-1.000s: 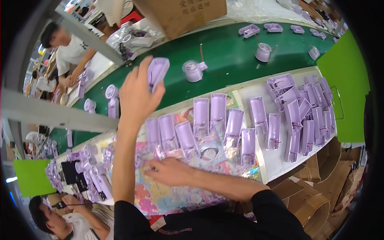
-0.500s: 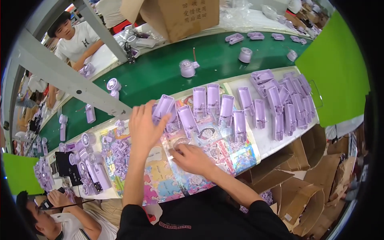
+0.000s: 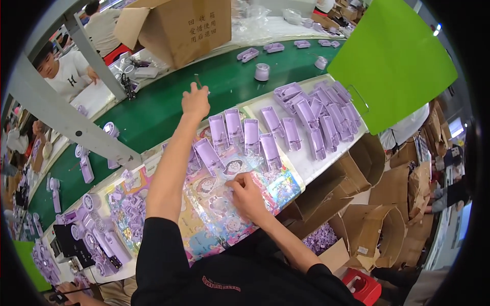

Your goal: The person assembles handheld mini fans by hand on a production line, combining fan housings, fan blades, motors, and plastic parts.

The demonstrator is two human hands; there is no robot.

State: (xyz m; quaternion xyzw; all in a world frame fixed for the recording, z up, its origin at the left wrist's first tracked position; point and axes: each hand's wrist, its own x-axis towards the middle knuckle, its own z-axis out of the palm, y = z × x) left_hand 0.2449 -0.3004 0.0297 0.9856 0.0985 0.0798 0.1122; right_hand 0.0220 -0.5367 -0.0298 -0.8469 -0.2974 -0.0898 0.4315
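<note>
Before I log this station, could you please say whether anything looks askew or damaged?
No damage shows, but the cluster of lavender shells at right on the white worktop looks askew: they overlap at mixed angles, unlike the more separate shells to its left.

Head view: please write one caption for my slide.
Left hand over green conveyor belt, right hand over cartoon-printed mat near lilac housings.

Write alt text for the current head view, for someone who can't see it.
A person's left hand is stretched over a green belt, the right hand curled over a colourful sheet. Open lilac casings lie beyond the right hand; small lilac parts are heaped at left.
</note>
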